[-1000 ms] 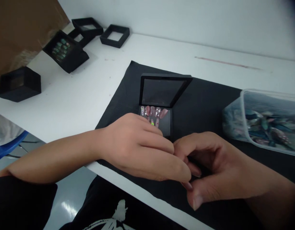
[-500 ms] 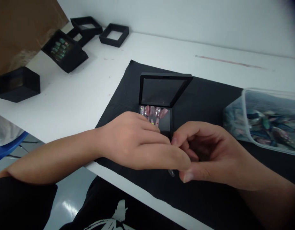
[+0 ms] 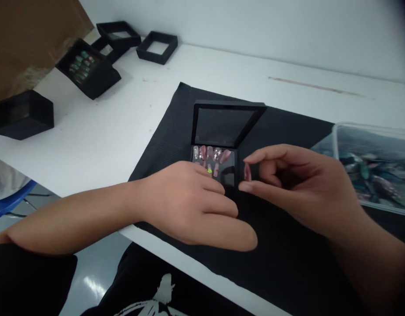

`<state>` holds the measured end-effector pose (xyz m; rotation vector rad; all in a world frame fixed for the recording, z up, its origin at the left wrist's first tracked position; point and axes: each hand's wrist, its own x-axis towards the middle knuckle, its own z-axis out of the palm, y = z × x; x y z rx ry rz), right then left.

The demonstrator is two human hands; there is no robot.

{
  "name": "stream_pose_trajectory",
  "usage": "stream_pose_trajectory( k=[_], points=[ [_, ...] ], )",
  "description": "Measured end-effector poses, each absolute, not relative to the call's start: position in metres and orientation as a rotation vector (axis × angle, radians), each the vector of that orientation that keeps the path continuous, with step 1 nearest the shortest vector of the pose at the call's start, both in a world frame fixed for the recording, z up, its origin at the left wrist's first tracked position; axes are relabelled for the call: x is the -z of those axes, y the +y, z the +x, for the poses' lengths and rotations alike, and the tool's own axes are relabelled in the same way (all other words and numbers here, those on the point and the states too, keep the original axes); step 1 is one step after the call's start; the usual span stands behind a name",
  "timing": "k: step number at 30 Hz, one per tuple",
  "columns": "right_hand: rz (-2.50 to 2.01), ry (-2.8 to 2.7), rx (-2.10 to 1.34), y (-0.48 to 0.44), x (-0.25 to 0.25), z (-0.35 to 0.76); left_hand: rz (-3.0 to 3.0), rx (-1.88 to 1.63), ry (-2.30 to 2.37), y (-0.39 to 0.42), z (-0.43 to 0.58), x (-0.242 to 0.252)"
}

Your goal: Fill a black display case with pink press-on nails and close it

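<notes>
A small black display box [image 3: 227,127] stands open on a black mat [image 3: 281,245], its lid tilted up. A row of pink press-on nails [image 3: 210,154] lies inside it. My right hand [image 3: 297,184] pinches one pink press-on nail [image 3: 247,172] between thumb and forefinger, just right of the box. My left hand [image 3: 192,204] rests on the mat at the box's front edge, fingers together and covering the box's near part; whether it holds anything is hidden.
A clear plastic tub [image 3: 373,166] of mixed nails sits at the right on the white table [image 3: 123,118]. Several black boxes [image 3: 88,68] and empty frames [image 3: 157,47] lie at the far left, beside a brown cardboard sheet [image 3: 27,39].
My right hand has lifted from beside my left hand's fingertips and moved up to the box's right side, a pink nail now showing in its pinch. My left hand has barely moved.
</notes>
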<state>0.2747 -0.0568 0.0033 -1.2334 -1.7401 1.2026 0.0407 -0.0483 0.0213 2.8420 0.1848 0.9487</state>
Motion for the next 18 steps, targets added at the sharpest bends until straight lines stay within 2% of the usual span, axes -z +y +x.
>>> stream_pose_trajectory(
  k=[2, 4, 18],
  points=[
    [-1.334, -1.890, -0.893, -0.057, -0.001, 0.272, 2.836, -0.957, 0.170, -0.049, 0.042, -0.021],
    [-1.371, -2.009, -0.761, -0.058, 0.002, 0.269, 2.824, -0.960, 0.173, -0.049, 0.043, -0.021],
    [-1.467, -2.175, -0.829, -0.058, 0.008, 0.267, 2.672, -0.997, 0.401, -0.078, 0.044, -0.015]
  ],
)
